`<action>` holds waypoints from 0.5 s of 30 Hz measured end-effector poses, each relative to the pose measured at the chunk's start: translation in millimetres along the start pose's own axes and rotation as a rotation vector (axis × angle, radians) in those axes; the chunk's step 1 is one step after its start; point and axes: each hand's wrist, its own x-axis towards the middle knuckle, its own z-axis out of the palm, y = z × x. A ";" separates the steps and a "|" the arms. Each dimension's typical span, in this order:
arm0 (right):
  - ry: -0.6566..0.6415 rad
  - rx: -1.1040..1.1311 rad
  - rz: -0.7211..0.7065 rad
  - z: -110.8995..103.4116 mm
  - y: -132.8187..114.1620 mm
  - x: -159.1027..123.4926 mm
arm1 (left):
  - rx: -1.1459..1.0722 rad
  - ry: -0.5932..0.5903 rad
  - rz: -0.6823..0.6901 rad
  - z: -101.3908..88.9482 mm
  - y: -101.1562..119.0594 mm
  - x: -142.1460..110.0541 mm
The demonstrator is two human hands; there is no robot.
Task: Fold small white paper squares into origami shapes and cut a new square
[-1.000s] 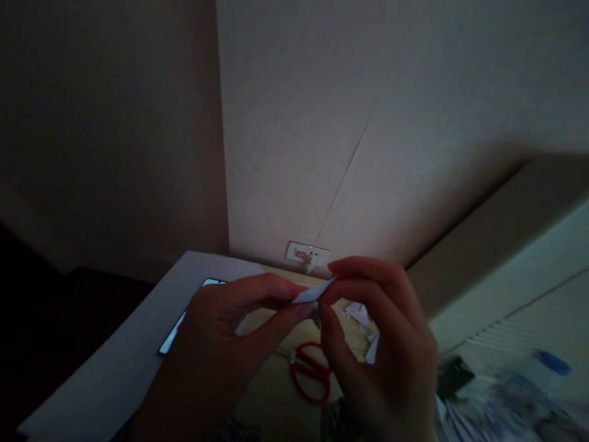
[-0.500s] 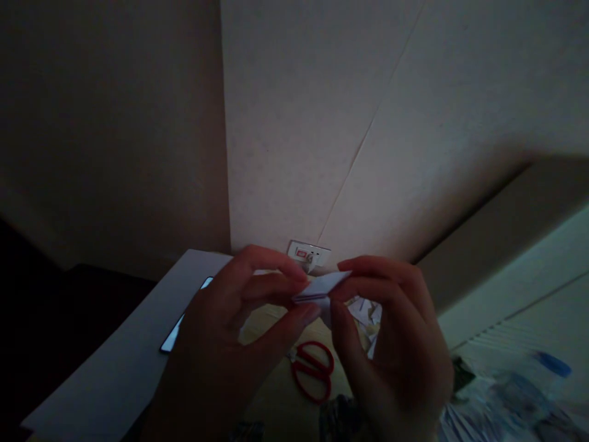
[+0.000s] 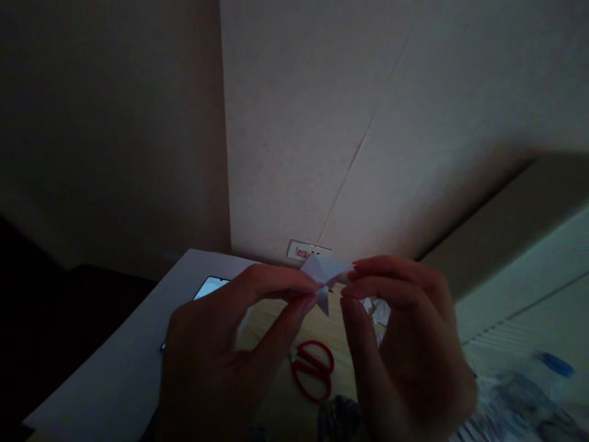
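A small white piece of folded paper (image 3: 326, 268) is up in front of me, with pointed flaps standing out at the top, right and bottom. Thumb and index finger of my left hand (image 3: 230, 344) pinch it near its centre. My right hand (image 3: 405, 344) is closed at the paper's right tip, its fingertips meeting that point; how much paper lies between them is hard to see. Below the paper, red-handled scissors (image 3: 313, 370) lie on the wooden tabletop (image 3: 271, 393), their blades mostly hidden behind my left hand.
A phone with a lit screen (image 3: 211, 286) rests on a large white sheet (image 3: 110, 368) to the left. White paper scraps (image 3: 380, 311) lie behind my right hand. A wall socket (image 3: 309, 250) sits behind the table. At lower right are clear plastic items and a blue cap (image 3: 555, 363).
The folded paper has been turned, and its flaps now spread into a pointed shape. My right hand has shifted a little to the right, towards the paper's tip.
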 end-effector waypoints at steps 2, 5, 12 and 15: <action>-0.006 -0.005 -0.006 0.5 -1.4 0.3 | 0.018 0.006 0.007 -0.1 -0.1 -0.4; -0.050 -0.017 0.010 -1.0 -3.3 1.0 | -0.014 -0.003 0.010 0.1 -1.5 0.4; -0.110 -0.060 0.044 -2.8 -4.4 1.5 | -0.015 -0.001 0.044 0.8 -2.1 2.6; -0.087 -0.041 0.028 -1.1 -4.5 1.4 | -0.012 0.001 -0.018 1.1 2.1 1.9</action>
